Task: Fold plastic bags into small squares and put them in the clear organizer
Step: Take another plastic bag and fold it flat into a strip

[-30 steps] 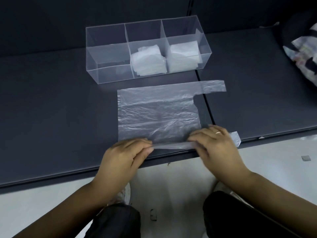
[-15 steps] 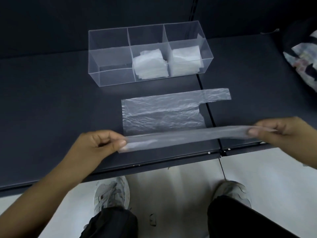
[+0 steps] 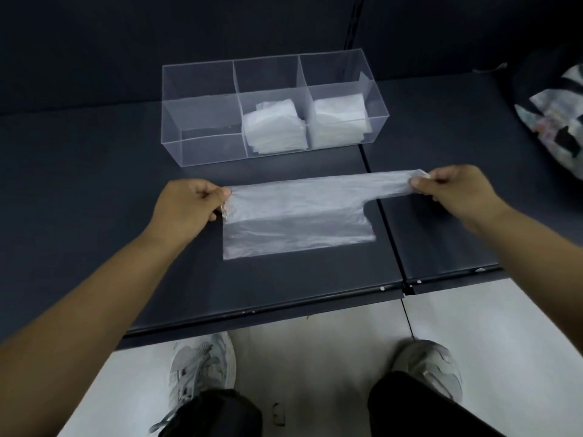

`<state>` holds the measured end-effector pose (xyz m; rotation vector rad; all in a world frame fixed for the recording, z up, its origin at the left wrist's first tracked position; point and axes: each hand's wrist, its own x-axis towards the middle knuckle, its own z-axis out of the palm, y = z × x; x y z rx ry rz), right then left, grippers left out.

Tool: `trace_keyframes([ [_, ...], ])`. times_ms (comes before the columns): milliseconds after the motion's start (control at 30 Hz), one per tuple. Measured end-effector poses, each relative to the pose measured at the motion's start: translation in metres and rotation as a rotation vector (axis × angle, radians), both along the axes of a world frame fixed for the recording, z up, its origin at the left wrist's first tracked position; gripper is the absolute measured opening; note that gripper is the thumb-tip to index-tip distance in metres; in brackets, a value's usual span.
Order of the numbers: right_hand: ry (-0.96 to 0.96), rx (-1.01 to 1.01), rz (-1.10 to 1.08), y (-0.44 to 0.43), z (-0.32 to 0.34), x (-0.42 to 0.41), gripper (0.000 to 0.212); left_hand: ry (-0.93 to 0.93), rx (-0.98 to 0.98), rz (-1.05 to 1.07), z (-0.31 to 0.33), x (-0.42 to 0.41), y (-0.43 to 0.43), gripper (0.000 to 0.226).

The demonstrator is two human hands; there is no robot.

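A thin clear plastic bag (image 3: 296, 216) lies folded lengthwise on the dark shelf (image 3: 94, 200), its handle strip stretched out to the right. My left hand (image 3: 189, 206) pinches the bag's left far corner. My right hand (image 3: 454, 187) pinches the end of the handle. Behind the bag stands the clear organizer (image 3: 202, 152) with three compartments. The middle one holds a stack of folded bags (image 3: 274, 127), the right one holds another stack (image 3: 339, 118), and the left one holds nothing.
A seam (image 3: 381, 222) splits the shelf just right of the bag. A patterned cloth bundle (image 3: 555, 121) sits at the far right. The shelf's front edge runs below the bag, with pale floor and my grey shoes (image 3: 202, 370) beneath.
Both hands carried the bag's near edge up and over to the far edge, folding it in half lengthwise. My right hand slid out along the handle to the right.
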<state>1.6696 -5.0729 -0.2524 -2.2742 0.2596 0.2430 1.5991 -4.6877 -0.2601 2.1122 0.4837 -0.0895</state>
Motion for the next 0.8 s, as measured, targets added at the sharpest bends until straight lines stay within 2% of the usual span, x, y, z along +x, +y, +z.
trace_keyframes([
  [67,-0.019,-0.033,-0.036,0.002,-0.003,0.004,0.027,-0.011,0.055,-0.002,0.001,0.002,-0.005,0.021],
  [133,-0.030,-0.083,-0.052,0.003,-0.005,0.007,0.031,-0.077,0.249,0.011,0.005,-0.001,-0.012,0.016],
  [200,-0.030,-0.116,-0.054,0.004,-0.006,0.008,0.031,-0.309,0.561,-0.029,0.010,-0.008,-0.023,0.018],
  [267,-0.029,-0.139,-0.049,0.004,-0.007,0.008,0.032,-0.539,0.679,-0.216,0.012,-0.019,-0.043,0.018],
  [300,-0.025,-0.146,-0.047,0.003,-0.008,0.009,0.033,-0.594,0.697,-0.335,0.010,-0.024,-0.053,0.019],
  [367,-0.018,-0.155,-0.046,0.003,-0.008,0.010,0.031,-0.521,0.699,-0.509,-0.001,-0.030,-0.065,0.028],
  [467,-0.034,-0.184,-0.053,0.005,-0.008,0.012,0.023,-0.187,0.728,-0.601,-0.020,-0.034,-0.064,0.061],
  [533,-0.046,-0.188,-0.083,0.007,-0.008,0.013,0.017,-0.135,0.805,-0.624,-0.030,-0.037,-0.060,0.074],
  [633,-0.062,-0.275,-0.131,0.015,-0.006,0.010,0.011,-0.119,0.847,-0.639,-0.030,-0.039,-0.062,0.082],
  [700,-0.155,-0.358,-0.196,0.024,-0.001,0.005,0.008,-0.101,0.862,-0.647,-0.029,-0.038,-0.063,0.084],
  [767,-0.352,-0.423,-0.216,0.041,0.007,-0.004,0.020,-0.090,0.877,-0.652,-0.027,-0.038,-0.063,0.085],
  [800,-0.471,-0.433,-0.142,0.054,0.011,-0.010,0.026,-0.087,0.877,-0.655,-0.027,-0.038,-0.062,0.086],
])
